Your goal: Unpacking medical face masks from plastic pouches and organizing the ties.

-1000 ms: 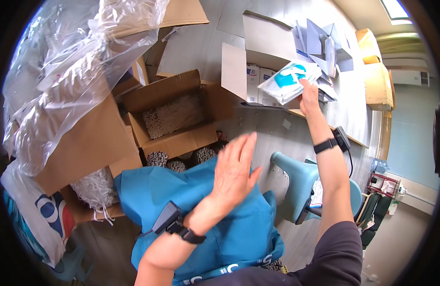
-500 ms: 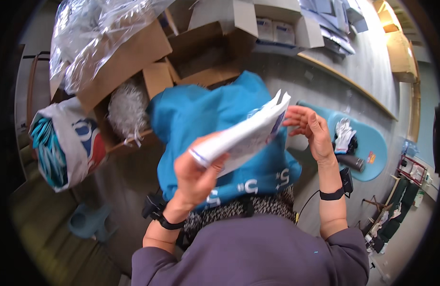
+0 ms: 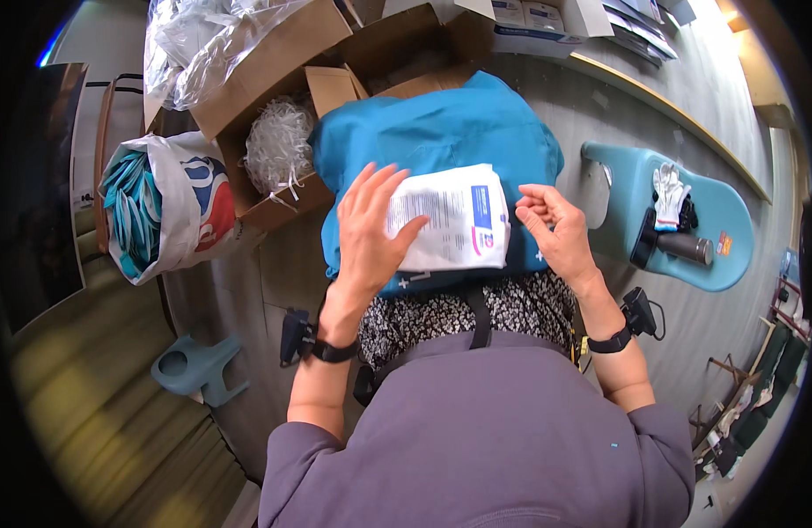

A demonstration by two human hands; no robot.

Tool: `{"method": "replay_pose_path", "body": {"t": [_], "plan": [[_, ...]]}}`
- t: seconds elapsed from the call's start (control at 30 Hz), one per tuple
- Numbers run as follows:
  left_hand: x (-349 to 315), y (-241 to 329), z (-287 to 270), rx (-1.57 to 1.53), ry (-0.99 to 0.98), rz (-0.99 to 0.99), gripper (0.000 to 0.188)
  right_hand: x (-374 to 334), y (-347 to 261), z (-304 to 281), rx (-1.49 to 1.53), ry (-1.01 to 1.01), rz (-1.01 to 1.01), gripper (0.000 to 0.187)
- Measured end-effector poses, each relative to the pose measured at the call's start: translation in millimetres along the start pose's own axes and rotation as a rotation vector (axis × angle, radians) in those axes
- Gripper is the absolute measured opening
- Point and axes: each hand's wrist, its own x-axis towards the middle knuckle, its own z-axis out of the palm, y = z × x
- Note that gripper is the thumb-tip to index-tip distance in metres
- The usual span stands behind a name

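Observation:
A flat white packet (image 3: 445, 224) with fine print and a blue-and-pink panel lies on a large blue fabric bag (image 3: 423, 132), which rests across my lap. My left hand (image 3: 371, 229) is open over the packet's left edge, with fingers spread and thumb out; whether it touches the packet is hard to tell. Just off the packet's right edge hovers my right hand (image 3: 555, 233), open, its fingers loosely bent and the thumb apart from them. Nothing shows between its fingers.
Cardboard boxes (image 3: 278, 48) stand ahead, one holding shredded filler (image 3: 278, 145). A white bag (image 3: 203, 185) of teal packets (image 3: 133, 207) is at left. On the right, a blue stool (image 3: 727, 238) carries gloves (image 3: 670, 194) and a dark bottle (image 3: 685, 247). A smaller stool (image 3: 194, 370) is lower left.
The white packet, earlier raised and tilted in my left hand, now lies flat on the blue bag. My left hand has opened off it; my right hand has moved slightly left and down.

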Motion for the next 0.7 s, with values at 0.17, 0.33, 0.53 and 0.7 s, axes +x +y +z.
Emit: {"method": "replay_pose_path", "body": {"t": [0.17, 0.33, 0.53, 0.7], "plan": [[16, 13, 17, -0.042, -0.200, 0.160, 0.087, -31, -15, -16, -0.480, -0.094, -0.359, 0.063], [25, 2, 34, -0.071, -0.223, 0.011, 0.067, -62, -1, -3, -0.383, -0.311, -0.249, 0.029], [5, 22, 18, -0.411, -0.424, 0.039, 0.040, -89, -46, -13, -0.014, -0.760, 0.081, 0.017], [-18, 24, 22, -0.385, -0.240, -0.028, 0.030, -76, -32, -27, -0.124, -0.551, -0.048, 0.011]]}}
